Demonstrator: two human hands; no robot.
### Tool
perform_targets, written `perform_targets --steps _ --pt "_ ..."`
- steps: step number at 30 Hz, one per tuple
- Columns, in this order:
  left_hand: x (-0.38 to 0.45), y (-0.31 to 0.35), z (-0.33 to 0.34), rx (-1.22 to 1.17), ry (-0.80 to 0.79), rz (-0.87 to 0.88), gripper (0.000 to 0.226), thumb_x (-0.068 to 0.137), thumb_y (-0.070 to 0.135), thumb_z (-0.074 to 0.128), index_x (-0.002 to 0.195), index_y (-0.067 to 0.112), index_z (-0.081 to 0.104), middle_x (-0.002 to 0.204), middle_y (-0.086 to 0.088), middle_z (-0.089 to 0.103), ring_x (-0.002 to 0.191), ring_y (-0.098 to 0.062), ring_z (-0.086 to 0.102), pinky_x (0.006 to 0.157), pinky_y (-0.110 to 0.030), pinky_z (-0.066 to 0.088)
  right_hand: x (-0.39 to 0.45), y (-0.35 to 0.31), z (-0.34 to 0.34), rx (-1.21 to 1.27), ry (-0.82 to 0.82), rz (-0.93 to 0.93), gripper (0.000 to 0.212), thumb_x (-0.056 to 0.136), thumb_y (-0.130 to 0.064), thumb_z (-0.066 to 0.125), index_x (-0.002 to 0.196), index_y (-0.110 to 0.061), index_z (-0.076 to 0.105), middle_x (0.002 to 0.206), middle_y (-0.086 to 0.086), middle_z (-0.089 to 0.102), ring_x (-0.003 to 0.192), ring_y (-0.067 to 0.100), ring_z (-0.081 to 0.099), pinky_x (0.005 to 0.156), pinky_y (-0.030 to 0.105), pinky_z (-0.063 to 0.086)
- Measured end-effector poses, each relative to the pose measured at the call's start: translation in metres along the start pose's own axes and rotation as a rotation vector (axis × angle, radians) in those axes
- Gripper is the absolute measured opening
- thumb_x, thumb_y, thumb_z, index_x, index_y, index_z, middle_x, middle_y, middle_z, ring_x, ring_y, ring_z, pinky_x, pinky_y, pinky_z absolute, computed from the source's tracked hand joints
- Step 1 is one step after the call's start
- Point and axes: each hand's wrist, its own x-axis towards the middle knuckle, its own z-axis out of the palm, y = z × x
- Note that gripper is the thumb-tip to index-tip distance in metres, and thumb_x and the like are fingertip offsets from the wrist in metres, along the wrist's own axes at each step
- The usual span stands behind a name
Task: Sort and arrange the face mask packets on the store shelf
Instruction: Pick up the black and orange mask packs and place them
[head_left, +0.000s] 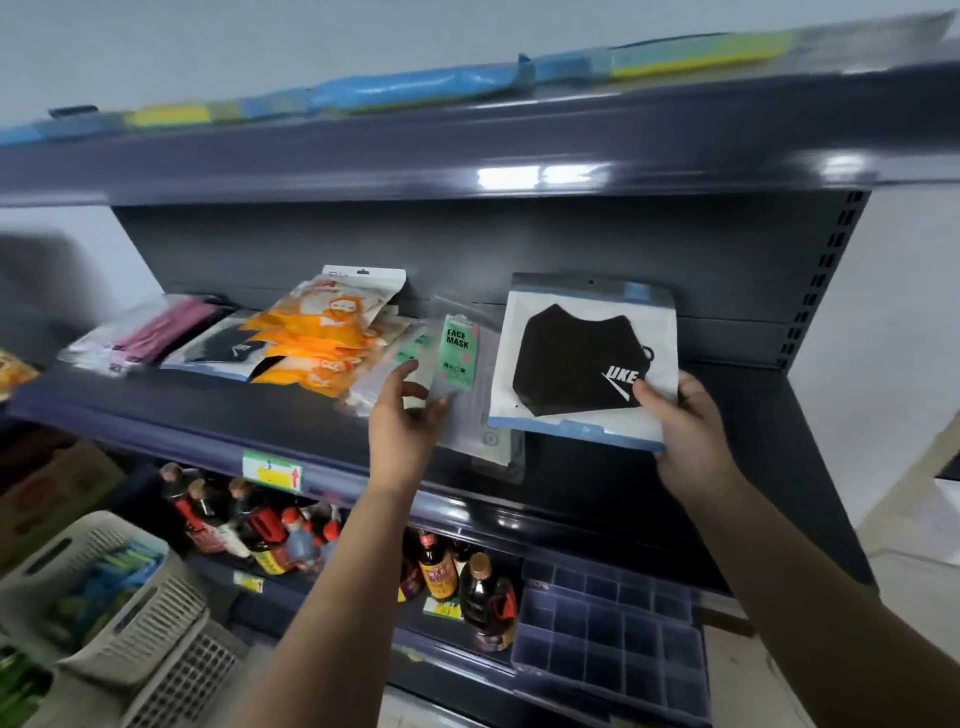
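Note:
My right hand (680, 431) grips a black mask packet (576, 358) with a white backing, held tilted above the dark shelf (156, 421). My left hand (405, 415) holds a clear packet with a green "FACE MASK" label (458, 353) by its left edge. On the shelf to the left lie a pile of orange packets (322, 332), another black mask packet (223, 348) and pink mask packets (156, 332). More blue and yellow packets (415, 88) lie along the top shelf.
Sauce bottles (260, 525) fill the shelf below, with a dark plastic divider tray (613, 623) at their right. White plastic baskets (104, 613) holding goods stand at the lower left. A price tag (272, 470) is fixed on the shelf edge.

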Motion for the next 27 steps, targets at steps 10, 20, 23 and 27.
perform_targets --steps 10,20,23,27 --pt "0.086 -0.039 -0.025 -0.074 -0.077 -0.040 0.050 0.083 0.020 0.070 0.127 0.010 0.048 0.101 -0.006 0.057 0.087 -0.022 0.061 0.067 -0.029 0.054 0.016 0.026 0.080 -0.014 0.113 0.012 0.013 0.086 -0.005 0.063 0.098 -0.009 0.059 0.083 0.001 0.063 0.074 0.014 0.060 0.070 0.026 0.048" --pt "0.114 -0.072 -0.032 0.848 -0.288 0.418 0.041 0.089 0.025 0.051 0.128 0.011 0.050 0.135 -0.011 0.049 0.124 -0.034 0.040 0.100 -0.041 0.033 0.018 0.045 0.128 0.053 0.226 -0.013 0.014 0.087 -0.004 0.061 0.084 -0.017 0.057 0.082 0.000 0.061 0.071 0.011 0.058 0.066 0.023 0.049" --pt "0.110 -0.077 -0.032 0.940 -0.478 0.419 0.047 0.095 0.040 0.037 0.130 0.015 0.053 0.140 -0.008 0.047 0.130 -0.028 0.037 0.107 -0.036 0.026 0.014 0.047 0.136 0.054 0.211 -0.014 0.015 0.087 -0.004 0.061 0.083 -0.018 0.056 0.082 0.001 0.060 0.073 0.014 0.057 0.069 0.027 0.046" --pt "0.115 -0.074 -0.037 0.885 -0.508 0.362 0.054 0.094 0.040 0.034 0.143 0.017 0.038 0.146 -0.009 0.042 0.138 -0.028 0.030 0.112 -0.038 0.021 0.011 0.047 0.149 0.066 0.170 0.001 0.015 0.086 -0.003 0.061 0.082 -0.017 0.057 0.083 0.002 0.061 0.076 0.016 0.059 0.071 0.029 0.047"
